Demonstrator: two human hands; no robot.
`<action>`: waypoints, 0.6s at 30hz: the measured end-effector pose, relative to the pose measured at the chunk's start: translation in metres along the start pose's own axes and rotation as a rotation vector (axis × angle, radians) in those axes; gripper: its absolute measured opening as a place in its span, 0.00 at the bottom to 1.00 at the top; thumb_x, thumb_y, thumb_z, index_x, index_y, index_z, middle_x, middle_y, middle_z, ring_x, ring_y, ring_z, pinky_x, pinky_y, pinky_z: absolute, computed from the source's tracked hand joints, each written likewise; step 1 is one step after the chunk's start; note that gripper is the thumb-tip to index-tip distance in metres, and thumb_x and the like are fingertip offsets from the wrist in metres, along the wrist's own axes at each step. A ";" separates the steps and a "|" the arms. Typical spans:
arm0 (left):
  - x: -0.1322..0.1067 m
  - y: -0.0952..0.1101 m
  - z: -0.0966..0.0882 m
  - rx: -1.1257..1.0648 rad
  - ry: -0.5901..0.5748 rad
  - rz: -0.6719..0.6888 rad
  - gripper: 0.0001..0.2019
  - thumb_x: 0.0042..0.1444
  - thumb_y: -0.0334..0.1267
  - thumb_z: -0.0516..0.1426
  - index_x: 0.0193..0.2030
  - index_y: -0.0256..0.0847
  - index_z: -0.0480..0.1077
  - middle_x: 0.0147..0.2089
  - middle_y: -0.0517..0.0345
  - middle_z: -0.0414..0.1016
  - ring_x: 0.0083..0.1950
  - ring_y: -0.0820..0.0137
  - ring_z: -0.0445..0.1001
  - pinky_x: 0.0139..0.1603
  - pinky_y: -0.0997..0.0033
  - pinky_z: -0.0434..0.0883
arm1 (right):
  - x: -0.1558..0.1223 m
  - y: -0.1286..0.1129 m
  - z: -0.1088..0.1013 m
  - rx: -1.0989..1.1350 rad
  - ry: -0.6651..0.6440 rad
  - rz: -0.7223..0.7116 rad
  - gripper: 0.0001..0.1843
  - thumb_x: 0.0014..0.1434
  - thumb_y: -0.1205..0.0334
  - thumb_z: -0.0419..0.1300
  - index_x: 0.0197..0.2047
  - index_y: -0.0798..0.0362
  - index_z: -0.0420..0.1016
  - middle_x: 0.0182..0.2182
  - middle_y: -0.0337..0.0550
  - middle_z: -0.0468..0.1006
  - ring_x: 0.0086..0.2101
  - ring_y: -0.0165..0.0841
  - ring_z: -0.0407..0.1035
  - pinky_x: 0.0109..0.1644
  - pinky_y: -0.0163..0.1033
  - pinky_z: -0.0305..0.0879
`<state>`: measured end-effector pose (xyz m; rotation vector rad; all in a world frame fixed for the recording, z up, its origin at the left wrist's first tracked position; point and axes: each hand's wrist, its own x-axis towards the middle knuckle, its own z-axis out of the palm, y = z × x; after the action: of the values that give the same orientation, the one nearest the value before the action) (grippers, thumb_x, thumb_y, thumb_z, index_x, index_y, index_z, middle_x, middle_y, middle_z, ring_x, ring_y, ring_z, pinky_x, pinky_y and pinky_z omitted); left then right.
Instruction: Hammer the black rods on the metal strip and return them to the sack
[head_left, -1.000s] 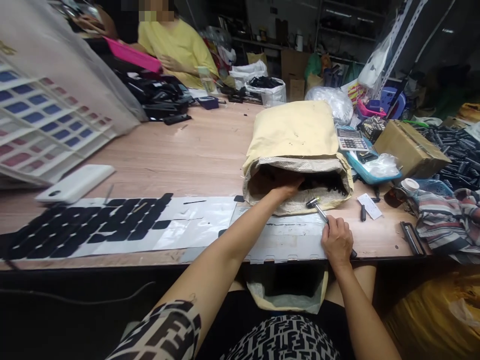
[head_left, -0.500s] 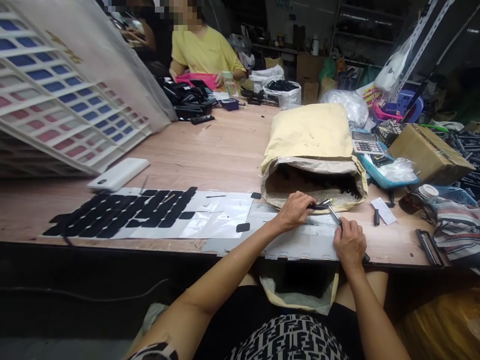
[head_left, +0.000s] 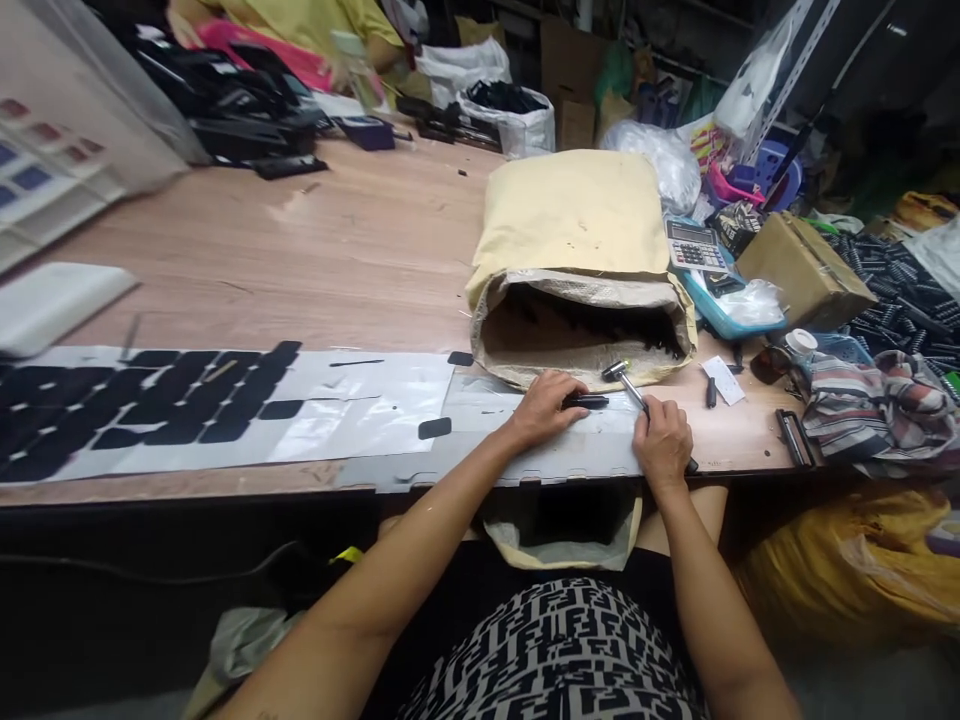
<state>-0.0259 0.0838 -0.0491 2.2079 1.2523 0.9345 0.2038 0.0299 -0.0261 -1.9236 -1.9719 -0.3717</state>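
My left hand (head_left: 546,405) rests on a grey sheet (head_left: 525,440) at the table's front edge, fingers pinched on a slim black piece (head_left: 587,401) lying flat. My right hand (head_left: 663,445) is closed round the handle of a small metal hammer (head_left: 624,381), whose head sits just above the black piece. Right behind both hands lies a tan woven sack (head_left: 577,270) on its side, its mouth open toward me with dark parts inside.
A clear sheet with several black pads (head_left: 150,405) runs along the left front. A white flat box (head_left: 52,300), a calculator (head_left: 694,245), a blue tray (head_left: 731,320), a cardboard box (head_left: 802,270) and striped cloth (head_left: 870,410) surround the work spot. Another person in yellow sits at the far end.
My left hand came out of the sack with a black piece and laid it on the grey sheet. The right hand kept the hammer. My view tilted down and left.
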 end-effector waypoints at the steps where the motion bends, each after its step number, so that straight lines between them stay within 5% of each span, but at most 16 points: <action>1: 0.000 -0.001 0.000 -0.004 -0.001 0.000 0.10 0.57 0.40 0.64 0.44 0.43 0.74 0.44 0.54 0.76 0.49 0.59 0.68 0.53 0.59 0.65 | 0.000 0.000 0.000 -0.002 -0.003 0.004 0.14 0.65 0.62 0.56 0.53 0.48 0.75 0.39 0.45 0.72 0.40 0.39 0.61 0.41 0.40 0.53; 8: 0.002 -0.003 0.000 0.000 0.010 -0.021 0.07 0.58 0.38 0.61 0.43 0.42 0.76 0.41 0.54 0.75 0.49 0.60 0.68 0.54 0.57 0.65 | 0.005 0.003 -0.008 0.102 -0.045 0.024 0.15 0.66 0.65 0.54 0.53 0.49 0.76 0.40 0.45 0.75 0.41 0.38 0.65 0.44 0.39 0.59; 18: 0.003 -0.004 0.001 -0.032 0.059 -0.049 0.06 0.58 0.36 0.60 0.40 0.43 0.79 0.39 0.54 0.71 0.47 0.61 0.67 0.52 0.58 0.68 | -0.022 -0.003 -0.041 0.742 -0.104 0.076 0.17 0.67 0.58 0.52 0.52 0.52 0.78 0.48 0.48 0.81 0.49 0.38 0.75 0.55 0.44 0.71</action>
<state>-0.0259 0.0880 -0.0512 2.1295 1.3037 1.0002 0.2040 -0.0081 0.0018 -1.5310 -1.7353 0.4378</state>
